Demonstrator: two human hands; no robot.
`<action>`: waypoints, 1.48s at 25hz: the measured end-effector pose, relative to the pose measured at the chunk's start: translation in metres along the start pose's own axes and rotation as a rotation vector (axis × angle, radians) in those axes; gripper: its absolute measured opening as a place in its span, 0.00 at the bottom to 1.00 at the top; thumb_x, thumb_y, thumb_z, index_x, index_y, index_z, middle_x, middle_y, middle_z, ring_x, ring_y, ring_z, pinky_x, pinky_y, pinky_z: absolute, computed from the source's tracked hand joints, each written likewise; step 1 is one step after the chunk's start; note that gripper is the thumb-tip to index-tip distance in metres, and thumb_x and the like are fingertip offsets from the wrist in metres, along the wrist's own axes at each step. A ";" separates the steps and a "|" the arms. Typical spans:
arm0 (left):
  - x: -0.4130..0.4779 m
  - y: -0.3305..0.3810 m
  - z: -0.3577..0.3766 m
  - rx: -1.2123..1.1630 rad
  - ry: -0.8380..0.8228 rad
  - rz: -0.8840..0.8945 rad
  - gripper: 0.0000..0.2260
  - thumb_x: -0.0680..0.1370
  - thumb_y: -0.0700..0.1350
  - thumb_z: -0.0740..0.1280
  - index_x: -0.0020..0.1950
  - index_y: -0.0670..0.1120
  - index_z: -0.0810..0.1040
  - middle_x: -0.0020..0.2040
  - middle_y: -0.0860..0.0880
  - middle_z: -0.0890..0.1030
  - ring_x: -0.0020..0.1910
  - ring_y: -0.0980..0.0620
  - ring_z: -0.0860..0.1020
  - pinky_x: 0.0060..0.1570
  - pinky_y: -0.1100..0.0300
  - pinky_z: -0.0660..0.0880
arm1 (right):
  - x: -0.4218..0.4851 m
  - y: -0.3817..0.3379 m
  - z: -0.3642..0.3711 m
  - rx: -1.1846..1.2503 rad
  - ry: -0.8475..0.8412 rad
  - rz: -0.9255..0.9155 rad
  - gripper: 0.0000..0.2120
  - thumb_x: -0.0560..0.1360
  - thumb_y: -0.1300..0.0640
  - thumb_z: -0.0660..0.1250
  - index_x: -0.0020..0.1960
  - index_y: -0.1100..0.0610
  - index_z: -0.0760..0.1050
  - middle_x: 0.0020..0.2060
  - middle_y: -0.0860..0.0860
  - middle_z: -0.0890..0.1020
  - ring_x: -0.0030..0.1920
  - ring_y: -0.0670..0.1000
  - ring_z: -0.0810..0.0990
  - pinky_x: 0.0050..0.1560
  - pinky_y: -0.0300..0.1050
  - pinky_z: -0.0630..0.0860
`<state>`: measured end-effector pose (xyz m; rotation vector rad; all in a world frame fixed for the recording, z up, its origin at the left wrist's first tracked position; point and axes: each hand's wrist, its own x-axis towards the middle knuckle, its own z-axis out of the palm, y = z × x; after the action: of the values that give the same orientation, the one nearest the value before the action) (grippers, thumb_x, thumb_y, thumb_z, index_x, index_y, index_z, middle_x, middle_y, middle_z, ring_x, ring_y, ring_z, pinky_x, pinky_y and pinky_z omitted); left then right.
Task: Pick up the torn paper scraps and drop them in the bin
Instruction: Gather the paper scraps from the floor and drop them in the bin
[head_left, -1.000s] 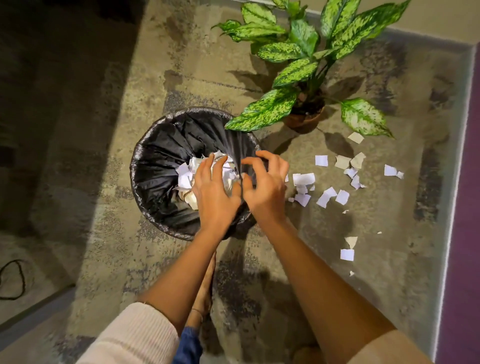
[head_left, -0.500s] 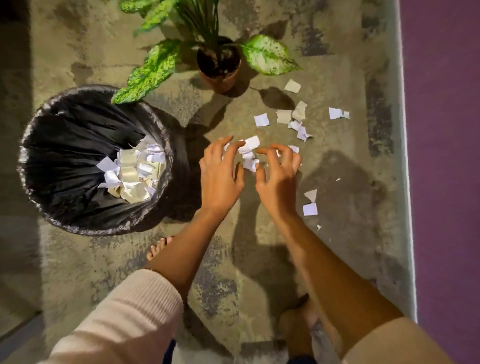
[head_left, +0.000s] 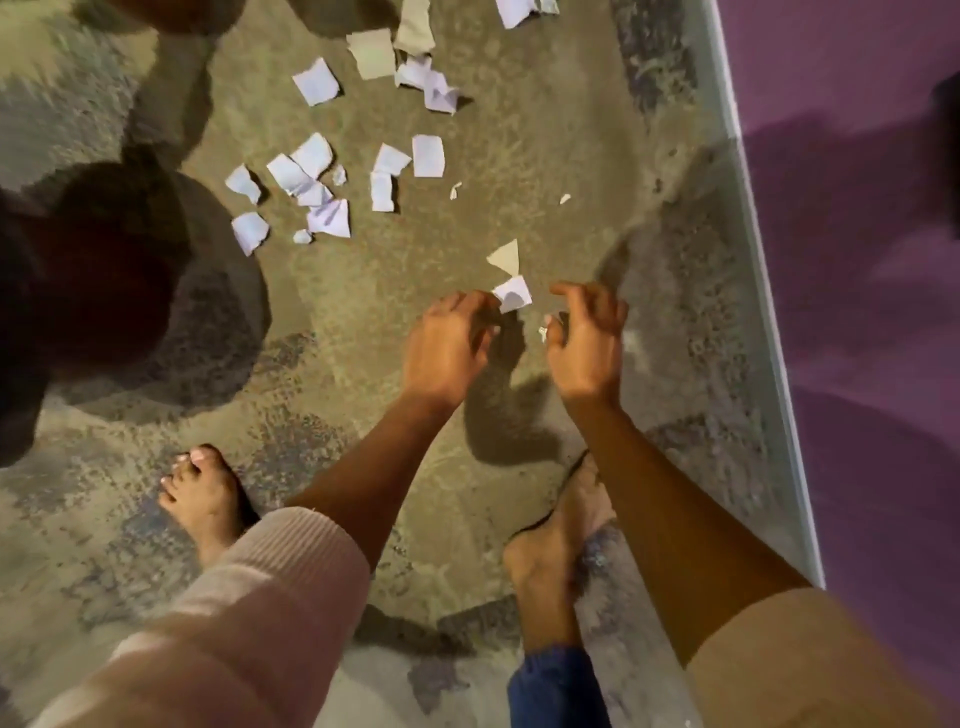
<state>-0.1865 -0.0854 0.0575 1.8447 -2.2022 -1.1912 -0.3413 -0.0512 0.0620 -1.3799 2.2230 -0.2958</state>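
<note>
Currently, two scraps close to the feet are being reached for. The left hand (head_left: 447, 348) is held low with its fingertips (head_left: 480, 301) touching the edge of a white scrap (head_left: 513, 294); whether the scrap is pinched yet cannot be told through the blur. The right hand (head_left: 584, 338) is curled just beside that scrap on the wall side, its fingers loosely spread, and a tiny white fragment (head_left: 544, 332) is seen at its thumb, possibly nipped there. A beige triangular scrap (head_left: 505, 258) lies just beyond the white scrap, apart from both hands.

Well beyond the white scrap, a cluster of white scraps (head_left: 311, 192) is spread over the floor (head_left: 519, 156), with more beige and white pieces (head_left: 405, 57) at the top edge. The bin is not identified with certainty; only a dark blurred shape shows at the left edge.

For this step to be done well, the thin paper should be lifted by an edge, with a fingertip slid under a corner, not pressed flat against the rough floor. The triangular scrap is best gathered in the same reach, so that fewer trips to the bin are needed. The collected pieces should be cupped firmly, since light scraps are easily dropped.
</note>
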 end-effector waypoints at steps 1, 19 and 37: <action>0.001 0.003 0.015 0.000 -0.031 -0.011 0.13 0.77 0.46 0.67 0.61 0.49 0.77 0.54 0.46 0.80 0.54 0.43 0.78 0.50 0.48 0.75 | 0.000 0.019 0.003 -0.006 -0.017 0.025 0.17 0.74 0.63 0.63 0.61 0.54 0.75 0.60 0.57 0.74 0.60 0.60 0.70 0.55 0.50 0.71; 0.020 0.020 0.141 0.316 -0.190 0.022 0.13 0.76 0.47 0.68 0.61 0.51 0.75 0.58 0.48 0.78 0.54 0.43 0.78 0.42 0.48 0.77 | -0.007 0.135 0.053 -0.206 -0.272 -0.164 0.24 0.67 0.56 0.75 0.59 0.61 0.72 0.57 0.58 0.76 0.58 0.59 0.73 0.57 0.49 0.72; 0.026 0.011 0.137 0.367 -0.097 0.169 0.11 0.78 0.50 0.66 0.60 0.55 0.74 0.55 0.51 0.79 0.49 0.45 0.80 0.34 0.57 0.69 | 0.006 0.124 0.060 -0.102 -0.138 -0.147 0.07 0.70 0.73 0.62 0.45 0.67 0.77 0.44 0.64 0.79 0.43 0.61 0.77 0.42 0.50 0.71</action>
<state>-0.2687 -0.0356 -0.0442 1.6913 -2.7198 -0.9133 -0.4084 0.0052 -0.0444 -1.5728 2.0536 -0.1342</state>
